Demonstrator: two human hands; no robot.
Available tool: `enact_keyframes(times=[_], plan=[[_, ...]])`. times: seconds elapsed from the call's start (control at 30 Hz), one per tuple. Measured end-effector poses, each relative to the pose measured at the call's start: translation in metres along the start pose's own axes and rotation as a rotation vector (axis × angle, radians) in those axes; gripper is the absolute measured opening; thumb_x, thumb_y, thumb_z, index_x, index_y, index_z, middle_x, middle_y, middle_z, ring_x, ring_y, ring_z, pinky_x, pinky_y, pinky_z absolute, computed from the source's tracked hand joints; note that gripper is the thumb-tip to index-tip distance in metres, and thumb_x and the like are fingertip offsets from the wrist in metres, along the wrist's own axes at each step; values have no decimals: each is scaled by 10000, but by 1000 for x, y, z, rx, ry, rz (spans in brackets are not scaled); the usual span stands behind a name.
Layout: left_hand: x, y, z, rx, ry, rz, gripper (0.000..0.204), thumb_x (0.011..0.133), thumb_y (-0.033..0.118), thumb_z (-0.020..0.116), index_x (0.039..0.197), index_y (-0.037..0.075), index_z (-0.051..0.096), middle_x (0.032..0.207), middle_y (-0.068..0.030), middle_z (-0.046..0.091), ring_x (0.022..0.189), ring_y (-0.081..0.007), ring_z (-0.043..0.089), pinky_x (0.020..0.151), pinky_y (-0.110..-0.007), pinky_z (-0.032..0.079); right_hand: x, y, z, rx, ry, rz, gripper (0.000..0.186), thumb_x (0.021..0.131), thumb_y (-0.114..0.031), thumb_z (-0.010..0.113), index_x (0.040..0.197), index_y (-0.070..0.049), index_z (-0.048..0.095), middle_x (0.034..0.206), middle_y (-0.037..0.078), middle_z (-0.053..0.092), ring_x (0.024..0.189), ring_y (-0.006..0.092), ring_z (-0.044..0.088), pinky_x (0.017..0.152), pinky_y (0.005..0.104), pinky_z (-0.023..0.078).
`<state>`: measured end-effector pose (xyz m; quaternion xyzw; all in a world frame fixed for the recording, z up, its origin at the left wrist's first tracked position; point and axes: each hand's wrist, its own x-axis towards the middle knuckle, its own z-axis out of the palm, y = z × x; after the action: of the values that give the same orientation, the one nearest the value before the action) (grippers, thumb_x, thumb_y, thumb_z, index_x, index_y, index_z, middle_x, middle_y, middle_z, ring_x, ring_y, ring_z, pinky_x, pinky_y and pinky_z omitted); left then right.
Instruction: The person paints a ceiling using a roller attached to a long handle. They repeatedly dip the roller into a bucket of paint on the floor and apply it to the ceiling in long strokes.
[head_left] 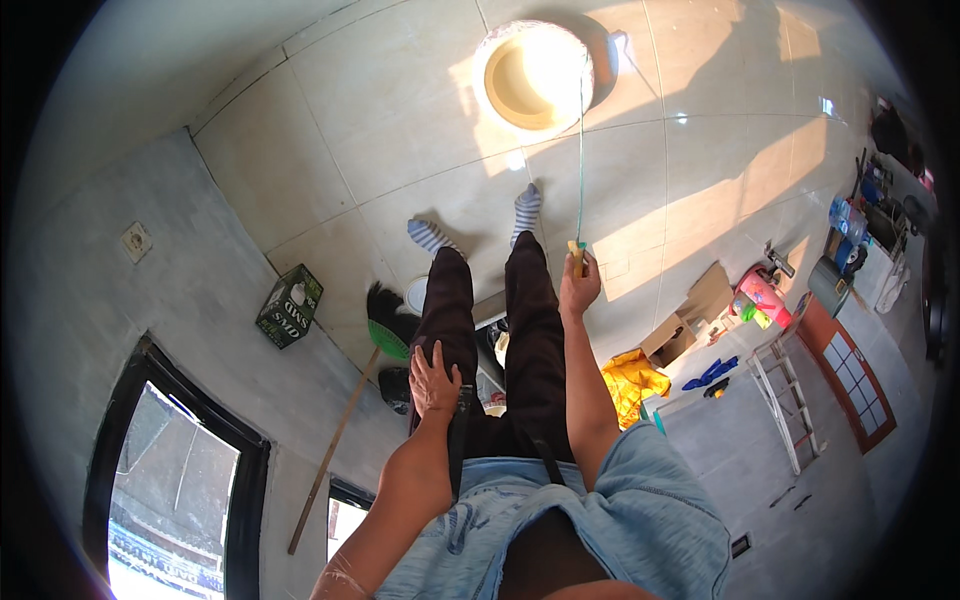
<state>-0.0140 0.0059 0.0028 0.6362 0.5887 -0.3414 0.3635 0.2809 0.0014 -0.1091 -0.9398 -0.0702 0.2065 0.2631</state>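
Note:
My right hand [579, 290] is closed around a short yellow handle-like piece [576, 258], held out in front of my right leg. From it a long thin green line [581, 180], a cord or a slim rod, stretches away to a round cream tub [482, 92] on the tiled floor. The line's far end is lost in the glare over the tub's bright inside. Against my left thigh lies my left hand [436, 385], fingers spread and holding nothing. Both feet, in striped socks, stand on the near side of the tub.
By the left wall are a black-green box [290, 305] and a broom [385, 325] with a long wooden handle. To the right lie a yellow plastic bag [637, 385], an opened cardboard box [668, 340] and blue items [712, 373]. Beyond them stands a ladder [785, 400] near a door [855, 375].

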Motion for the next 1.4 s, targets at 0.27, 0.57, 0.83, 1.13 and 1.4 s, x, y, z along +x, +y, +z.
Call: enact_keyframes(times=[0.27,0.57,0.83,1.13,1.4], plan=[[-2,2,-1,-46,-22,-14,673,898,371,579,1503,209,333,1523,-211,296,1386,-382,337,1094,-493,353,19,3,22,88,-27,-143,240,833,-166,761,1029,-41,703,833,73,705,771,162,670,720,303,520],[-4,-3,9,-6,-13,2,672,904,369,572,1507,208,324,1524,-223,290,1389,-386,332,1093,-496,349,-27,15,64,231,-67,-119,201,798,-134,788,945,-50,679,803,52,693,740,149,651,705,300,521],[-9,-18,12,67,-3,69,665,907,351,586,1500,199,328,1492,-215,328,1362,-385,368,1059,-501,387,-76,13,68,197,-56,-147,203,793,-149,783,938,-66,668,801,57,684,707,151,646,687,297,517],[-18,-15,27,107,36,103,644,905,345,584,1488,196,356,1493,-225,326,1352,-399,372,1071,-505,373,-74,46,14,61,-117,-228,269,763,-192,788,984,-82,678,939,119,707,859,334,680,739,396,534],[-29,-10,53,110,98,101,633,899,345,591,1476,193,381,1481,-232,330,1353,-406,367,1059,-517,386,12,88,-101,-223,-224,-466,252,774,-149,753,1013,-93,692,903,107,672,834,324,666,723,408,533]])
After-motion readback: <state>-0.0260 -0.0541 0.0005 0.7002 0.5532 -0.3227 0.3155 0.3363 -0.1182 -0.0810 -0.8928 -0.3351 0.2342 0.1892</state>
